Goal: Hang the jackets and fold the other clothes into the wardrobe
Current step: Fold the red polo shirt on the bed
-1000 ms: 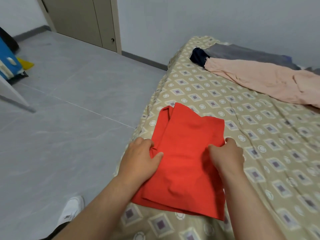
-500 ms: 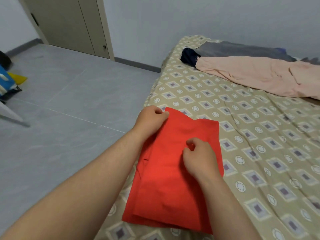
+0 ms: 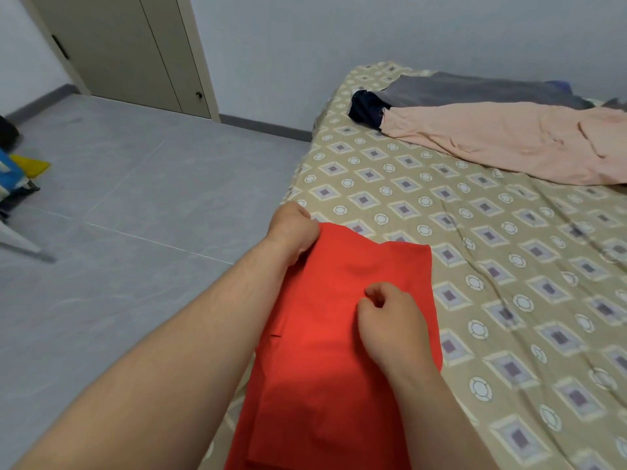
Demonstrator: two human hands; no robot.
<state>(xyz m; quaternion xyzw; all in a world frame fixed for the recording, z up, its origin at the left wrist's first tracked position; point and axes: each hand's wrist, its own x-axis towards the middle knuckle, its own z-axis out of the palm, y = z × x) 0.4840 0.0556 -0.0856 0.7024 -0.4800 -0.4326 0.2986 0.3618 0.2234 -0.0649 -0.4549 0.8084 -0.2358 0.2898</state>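
Observation:
A folded red garment [image 3: 339,385] lies flat at the near left edge of the bed [image 3: 492,266]. My left hand [image 3: 293,230] grips its far left corner, fingers curled round the cloth. My right hand [image 3: 390,320] rests on the middle of the garment with fingers curled and thumb against forefinger; whether it pinches cloth is unclear. Farther back on the bed lie a peach garment [image 3: 509,140], a grey garment [image 3: 475,93] and a dark navy piece [image 3: 364,110].
A beige closed door [image 3: 135,52] stands in the far left wall. Grey tiled floor [image 3: 135,215] stretches left of the bed. Blue and yellow items [image 3: 20,171] sit at the left edge, beside a white slanted leg [image 3: 20,244].
My left hand moved from the garment's near left side up to its far left corner. My right hand shifted from the right edge to the middle. The view tilted upward.

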